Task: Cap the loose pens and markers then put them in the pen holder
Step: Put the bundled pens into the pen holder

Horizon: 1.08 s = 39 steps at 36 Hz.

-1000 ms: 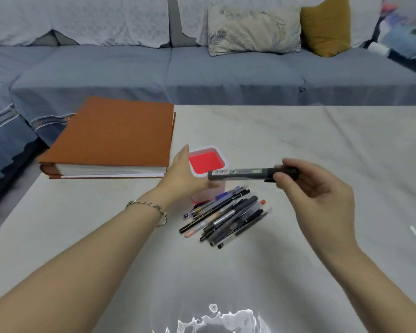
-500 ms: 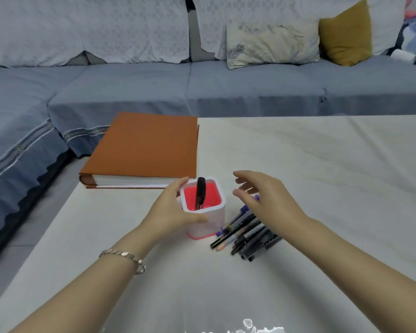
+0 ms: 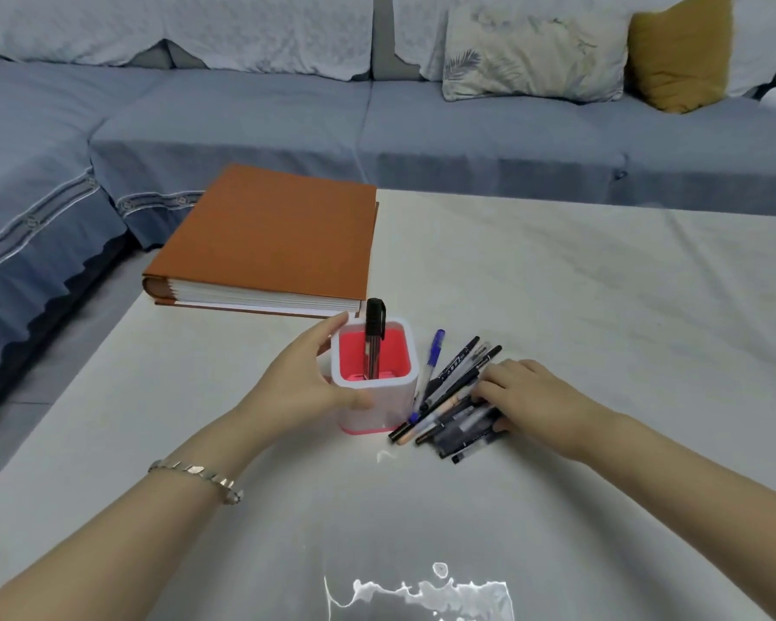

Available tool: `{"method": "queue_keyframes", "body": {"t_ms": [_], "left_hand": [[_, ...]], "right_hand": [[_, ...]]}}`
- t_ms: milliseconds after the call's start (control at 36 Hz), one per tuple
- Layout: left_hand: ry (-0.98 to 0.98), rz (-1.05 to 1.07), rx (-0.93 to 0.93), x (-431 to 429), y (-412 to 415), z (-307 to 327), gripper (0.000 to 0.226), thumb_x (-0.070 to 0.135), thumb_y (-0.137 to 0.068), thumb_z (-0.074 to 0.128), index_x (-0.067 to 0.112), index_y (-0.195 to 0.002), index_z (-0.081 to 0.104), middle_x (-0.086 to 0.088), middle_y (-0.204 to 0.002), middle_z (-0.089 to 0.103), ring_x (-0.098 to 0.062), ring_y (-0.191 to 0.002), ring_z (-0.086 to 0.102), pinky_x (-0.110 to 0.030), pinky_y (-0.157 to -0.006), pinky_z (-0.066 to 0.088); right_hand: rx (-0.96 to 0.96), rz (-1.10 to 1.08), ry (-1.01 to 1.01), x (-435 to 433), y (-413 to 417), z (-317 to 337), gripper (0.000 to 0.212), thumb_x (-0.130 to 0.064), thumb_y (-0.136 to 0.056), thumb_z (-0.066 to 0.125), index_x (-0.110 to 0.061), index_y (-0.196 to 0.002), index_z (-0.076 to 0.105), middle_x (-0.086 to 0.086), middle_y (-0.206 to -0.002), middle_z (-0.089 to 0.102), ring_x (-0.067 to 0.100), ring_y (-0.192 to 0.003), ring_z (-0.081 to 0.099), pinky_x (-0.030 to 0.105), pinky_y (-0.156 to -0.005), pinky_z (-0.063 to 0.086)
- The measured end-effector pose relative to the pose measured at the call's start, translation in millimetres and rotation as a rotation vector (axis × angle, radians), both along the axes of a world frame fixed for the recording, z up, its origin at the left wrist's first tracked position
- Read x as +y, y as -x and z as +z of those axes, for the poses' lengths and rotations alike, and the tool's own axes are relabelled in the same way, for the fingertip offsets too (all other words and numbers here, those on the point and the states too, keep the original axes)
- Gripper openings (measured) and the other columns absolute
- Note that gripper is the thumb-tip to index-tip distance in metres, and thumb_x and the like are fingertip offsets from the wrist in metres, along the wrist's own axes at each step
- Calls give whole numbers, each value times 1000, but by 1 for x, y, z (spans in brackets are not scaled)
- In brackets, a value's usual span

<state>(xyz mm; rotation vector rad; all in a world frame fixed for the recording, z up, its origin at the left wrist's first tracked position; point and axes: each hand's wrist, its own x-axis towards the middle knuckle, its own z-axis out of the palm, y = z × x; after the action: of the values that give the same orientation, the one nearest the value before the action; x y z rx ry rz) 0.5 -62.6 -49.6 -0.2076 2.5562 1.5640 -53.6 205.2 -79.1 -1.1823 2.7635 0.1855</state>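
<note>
Holder (image 3: 395,398) has one black marker (image 3: 375,322) upright inside; left grip (image 3: 301,387) clasps holder, right grip (image 3: 529,396) grasping pens (image 3: 449,387) just right of it.

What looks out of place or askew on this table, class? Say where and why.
The pens lie in a loose, crisscrossed heap on the table right of the holder, under the right hand. Only one marker stands in the holder, which the left hand grips. Nothing looks spilled or damaged.
</note>
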Motion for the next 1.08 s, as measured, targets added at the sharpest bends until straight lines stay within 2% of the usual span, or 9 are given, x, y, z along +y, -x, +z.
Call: {"method": "queue_keyframes", "body": {"t_ms": [111, 278, 333, 417, 500, 611, 806, 972, 1083], "left_hand": [[8, 35, 28, 1, -3, -4, 96, 15, -59, 83, 35, -138, 32, 12, -141, 40, -3, -120, 37, -40, -102, 42], [3, 47, 27, 2, -3, -7, 95, 17, -59, 84, 37, -137, 32, 10, -141, 40, -11, -128, 38, -41, -102, 42], [2, 48, 28, 2, -3, -6, 95, 16, -60, 84, 36, -137, 32, 10, -141, 40, -10, -128, 38, -40, -102, 42], [-2, 51, 25, 2, -4, -4, 95, 15, -59, 84, 35, -137, 33, 9, -140, 41, -13, -127, 40, -39, -100, 43], [0, 56, 17, 2, -6, -4, 95, 15, -58, 84, 36, -136, 33, 8, -137, 42, -21, -120, 51, -39, -98, 45], [-3, 54, 11, 1, -9, -5, 96, 17, -58, 84, 37, -136, 32, 12, -132, 42, -23, -117, 53, -40, -98, 45], [5, 43, 13, 2, -11, -4, 97, 19, -58, 84, 37, -137, 31, 6, -140, 40, -25, -116, 54, -46, -98, 46], [8, 30, 28, 1, -10, -8, 96, 21, -59, 84, 37, -137, 31, 8, -141, 40, -20, -121, 49, -42, -97, 47], [-1, 43, 33, 0, -10, -10, 96, 23, -57, 85, 39, -136, 32, 15, -128, 42, -19, -119, 51, -39, -96, 46]], "right_hand": [[145, 87, 40, 10, -3, -7, 18, -18, -72, 44, -22, -81, 59, -5, -77, 62, 18, -71, 63, 24, -66, 53], [-37, -77, 214, 21, -14, 4, 29, -9, -88, 38, -20, -110, 53, 0, -102, 58, 26, -90, 56, 30, -77, 44], [-74, -193, 352, 18, -18, 21, 20, -23, -95, 35, -31, -110, 45, -12, -88, 51, 20, -78, 50, 26, -62, 37], [-77, -261, 499, 4, -19, 55, 21, -29, -93, 40, -26, -112, 47, -8, -71, 56, 17, -60, 49, 31, -55, 35], [-161, -246, 566, -17, -18, 92, 5, -37, -90, 46, -39, -94, 48, -9, -55, 49, 4, -49, 45, 22, -50, 35], [-253, -181, 316, -56, -11, 119, 13, -44, -88, 49, -34, -83, 56, -8, -58, 51, 5, -53, 45, 25, -50, 35], [-253, -162, -57, -110, 10, 113, 28, -30, -79, 65, -19, -104, 61, 4, -93, 66, 15, -65, 55, 24, -51, 37], [-220, -163, 86, -103, 11, 115, 40, -34, -76, 69, -27, -113, 57, -1, -102, 62, 17, -85, 53, 34, -77, 50], [-201, -201, 318, -72, -2, 121, 36, -38, -79, 65, -28, -113, 57, -9, -101, 58, 11, -84, 58, 24, -73, 45]]}}
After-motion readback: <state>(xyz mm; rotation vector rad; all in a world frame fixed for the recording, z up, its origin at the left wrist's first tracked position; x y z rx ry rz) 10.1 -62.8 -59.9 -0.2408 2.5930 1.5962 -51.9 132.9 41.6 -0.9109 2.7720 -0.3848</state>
